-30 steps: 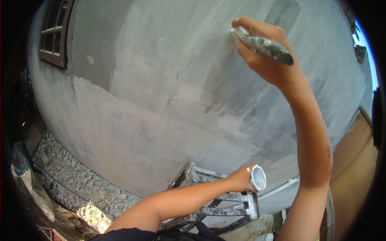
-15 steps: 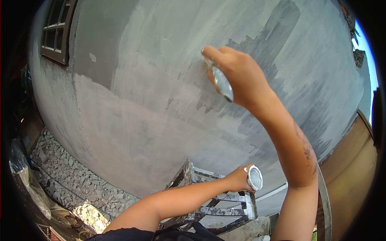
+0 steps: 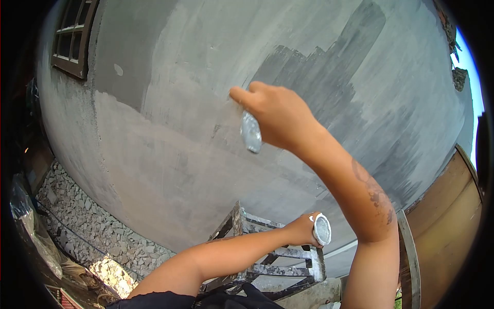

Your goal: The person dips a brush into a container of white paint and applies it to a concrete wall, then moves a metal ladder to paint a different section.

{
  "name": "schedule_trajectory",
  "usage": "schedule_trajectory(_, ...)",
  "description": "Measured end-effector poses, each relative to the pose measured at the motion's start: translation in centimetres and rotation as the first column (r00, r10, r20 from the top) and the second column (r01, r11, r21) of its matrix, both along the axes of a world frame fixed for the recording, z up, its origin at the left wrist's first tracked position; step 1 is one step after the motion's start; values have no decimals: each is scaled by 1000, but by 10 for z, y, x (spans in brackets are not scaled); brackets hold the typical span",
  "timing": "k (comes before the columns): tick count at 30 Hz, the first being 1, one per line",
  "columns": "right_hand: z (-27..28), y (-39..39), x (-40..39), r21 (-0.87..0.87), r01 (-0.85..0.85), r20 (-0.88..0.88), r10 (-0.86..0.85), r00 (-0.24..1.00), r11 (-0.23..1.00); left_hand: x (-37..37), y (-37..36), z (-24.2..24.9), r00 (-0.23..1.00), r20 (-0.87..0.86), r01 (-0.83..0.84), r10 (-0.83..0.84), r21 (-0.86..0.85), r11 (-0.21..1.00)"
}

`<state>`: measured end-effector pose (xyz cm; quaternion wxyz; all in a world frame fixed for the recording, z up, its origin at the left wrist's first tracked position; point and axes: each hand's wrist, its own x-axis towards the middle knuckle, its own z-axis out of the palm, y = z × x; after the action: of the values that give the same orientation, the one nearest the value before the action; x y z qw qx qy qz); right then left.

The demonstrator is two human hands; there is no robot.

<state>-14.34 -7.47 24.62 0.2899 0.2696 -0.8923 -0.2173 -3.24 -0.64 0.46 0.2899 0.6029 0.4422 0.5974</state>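
Right hand (image 3: 280, 116) gripping a paint-caked brush (image 3: 250, 133), bristles against the wall (image 3: 170, 154), handle pointing down; left hand (image 3: 303, 230) closed around a small paint cup (image 3: 322, 229), held above the ladder (image 3: 280, 255); progress: dark wet coat (image 3: 329, 77) covers an upper-right patch only, stepped left edge; lighter centre, left side by the window (image 3: 72, 38) and lower band above the gravel (image 3: 98, 232) look uncoated; most of the area remains, by my read.

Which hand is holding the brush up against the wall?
The right hand, raised to the grey wall, grips the paint-smeared brush handle. The left hand is lower down, by the ladder, holding a small round container.
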Motion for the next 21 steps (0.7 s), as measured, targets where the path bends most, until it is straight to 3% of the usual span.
schedule_trajectory(2, 64, 7, 2, -73, -77, -194, 62, 979, 994, 0, 0, 2, 1000, -24, -14, 13, -4, 1000)
schedule_trajectory(4, 78, 5, 4, -86, -125, -276, 97, 956, 988, -1, 0, 2, 998, -47, -36, 36, -9, 999)
schedule_trajectory(6, 54, -4, 5, 264, 155, -344, -57, 937, 952, 0, 1, 2, 998, -58, -37, 38, 7, 999)
schedule_trajectory(7, 19, 1, -8, 385, 92, -349, 53, 936, 919, 1, 4, -2, 998, -55, -35, 35, 5, 999)
schedule_trajectory(9, -60, 14, -24, 474, -21, -169, 114, 979, 880, 2, 10, -10, 993, -90, -68, 73, 57, 996)
schedule_trajectory(10, -88, 11, -19, 427, -59, -60, 94, 994, 902, 4, 10, -10, 993, -99, -61, 66, 52, 997)
schedule_trajectory(13, -88, 2, -7, 228, -142, 67, 130, 989, 963, 4, 8, -9, 995, -99, 15, -12, 34, 999)
schedule_trajectory(16, 12, 12, -15, 31, -28, 24, 27, 999, 999, 5, 7, -6, 996, -83, -11, 12, 13, 1000)
schedule_trajectory(17, 103, 1, 7, -331, 155, 91, -132, 987, 931, 2, 6, -5, 996, -90, -17, 18, 11, 1000)
schedule_trajectory(18, 142, 21, 3, -175, 46, -175, -77, 982, 984, 3, 4, -3, 997, -79, -5, 6, 10, 1000)
schedule_trajectory(19, 177, 49, -8, -70, -154, -346, 121, 931, 986, 3, 3, 0, 998, -69, 8, -7, 12, 1000)
schedule_trajectory(21, 194, 12, 24, -253, -65, -333, -24, 943, 965, 4, 3, 4, 998, -61, 15, -14, 6, 1000)
